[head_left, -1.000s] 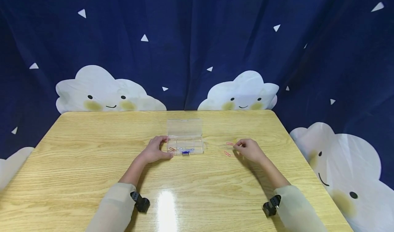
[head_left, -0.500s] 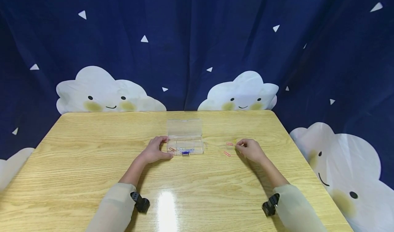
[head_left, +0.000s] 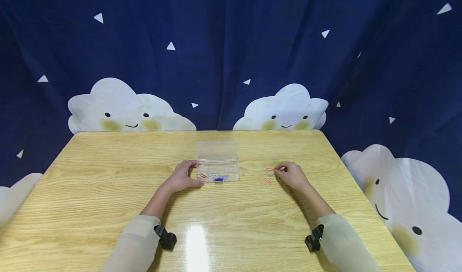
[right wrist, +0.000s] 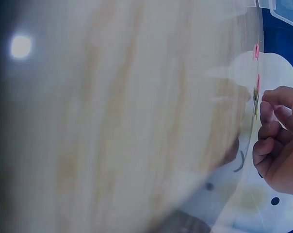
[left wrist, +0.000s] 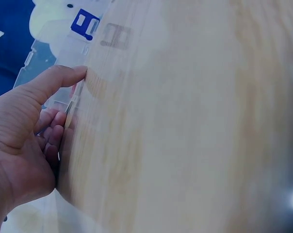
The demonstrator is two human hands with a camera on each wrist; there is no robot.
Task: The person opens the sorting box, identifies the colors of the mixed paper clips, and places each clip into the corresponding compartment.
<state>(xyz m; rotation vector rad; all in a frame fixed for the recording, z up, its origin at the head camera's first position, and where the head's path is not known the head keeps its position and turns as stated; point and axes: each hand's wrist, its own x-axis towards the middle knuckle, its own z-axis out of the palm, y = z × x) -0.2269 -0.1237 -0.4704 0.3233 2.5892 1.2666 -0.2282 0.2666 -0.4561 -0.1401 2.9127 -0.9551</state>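
My left hand [head_left: 181,176] grips the left end of a clear compartment box [head_left: 233,168], its thumb at the front wall and fingers curled behind. The box's clear lid [head_left: 217,149] stands open at the back, and a blue latch [head_left: 218,180] is on its front. Inside lie a red paper clip [head_left: 203,175] and whitish and bluish ones. My right hand [head_left: 293,175] is low over the table, thumb and forefinger close together at a pink paper clip [head_left: 270,169]. A yellowish paper clip [right wrist: 255,103] shows right by the fingertips; I cannot tell whether they pinch it.
Another pink paper clip [head_left: 267,181] lies on the wooden table [head_left: 231,220], nearer to me. Behind the table's far edge hangs a dark blue curtain [head_left: 187,71] with white clouds. Each forearm wears a small black camera, the left one [head_left: 167,238] included.
My right hand shifted slightly right, then back left beside the far pink paper clip. The yellow bit behind its fingertips is now hidden in the head view. My left hand stays on the box.
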